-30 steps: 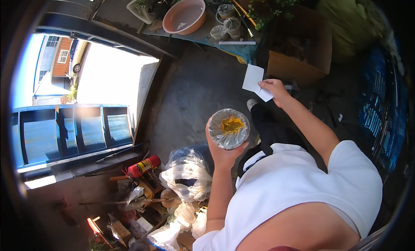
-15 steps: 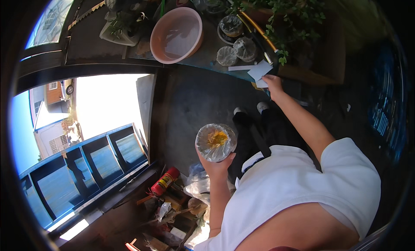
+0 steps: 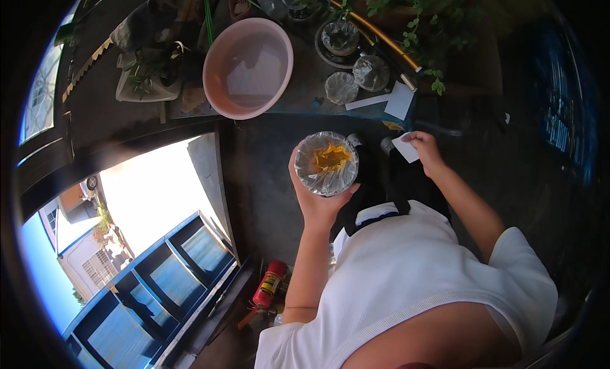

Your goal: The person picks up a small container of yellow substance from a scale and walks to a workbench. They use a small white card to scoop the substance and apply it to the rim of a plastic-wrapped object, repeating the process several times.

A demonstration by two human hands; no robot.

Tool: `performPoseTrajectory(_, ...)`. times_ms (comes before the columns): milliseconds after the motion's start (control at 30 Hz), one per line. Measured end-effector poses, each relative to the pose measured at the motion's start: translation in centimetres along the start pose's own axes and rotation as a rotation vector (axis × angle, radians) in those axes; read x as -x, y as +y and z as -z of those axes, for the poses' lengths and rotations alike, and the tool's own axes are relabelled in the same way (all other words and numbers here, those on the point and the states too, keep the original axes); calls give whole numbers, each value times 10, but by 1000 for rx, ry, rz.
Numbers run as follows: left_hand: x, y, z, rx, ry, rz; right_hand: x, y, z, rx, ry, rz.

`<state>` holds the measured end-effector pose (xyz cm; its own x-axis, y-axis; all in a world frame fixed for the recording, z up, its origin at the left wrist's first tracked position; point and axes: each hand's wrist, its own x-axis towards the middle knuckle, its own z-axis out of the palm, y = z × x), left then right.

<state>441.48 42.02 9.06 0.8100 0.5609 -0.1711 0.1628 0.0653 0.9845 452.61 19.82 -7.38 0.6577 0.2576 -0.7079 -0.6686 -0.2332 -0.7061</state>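
Cupping from below, left hand (image 3: 316, 200) holds 1 round bowl (image 3: 327, 163), fingers wrapped up its sides; bowl covered w/ crinkly clear film, yellow-orange bits inside. It sits at chest height, above dark floor, just short of table edge. Right hand (image 3: 427, 151) pinches 1 small white card (image 3: 406, 147) betw. thumb and fingers, closed on it; hands apart, card right of bowl, not touching. White ribbed tee w/ dark collar below.

Lower left, near feet: 1 red can (image 3: 269, 284), cylinder w/ yellow label, lying tilted among clutter. Bright window opening left, blue-framed panes below it.

Farther, on table (image 3: 305, 102): 1 pink basin (image 3: 248, 67), round, smooth plastic, looks empty. 3 more film-covered round containers: 1 (image 3: 341, 87) nearest edge, 1 (image 3: 371, 72) beside it, 1 (image 3: 340, 38) behind on dark plate. 2 white paper slips: 1 long strip (image 3: 368, 102), 1 squarish (image 3: 400, 100), touching at corner. 1 white tray (image 3: 145, 83) w/ green sprigs, left of basin. 1 yellowish pole (image 3: 381, 38) slanting across. Leafy green plant (image 3: 413, 19) at far right.
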Motion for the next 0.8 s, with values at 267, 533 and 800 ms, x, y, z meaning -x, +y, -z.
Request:
performPoseTrajectory(267, -21, 10, 10, 229, -253, 157, 71, -81, -59, -249, -26, 357)
performPoseTrajectory(533, -33, 29, -11, 312, -443, 16, 120, -129, -70, -215, 111, 477)
performPoseTrajectory(800, -19, 28, -40, 271, -654, -169, 148, -146, -62, -565, -54, 518)
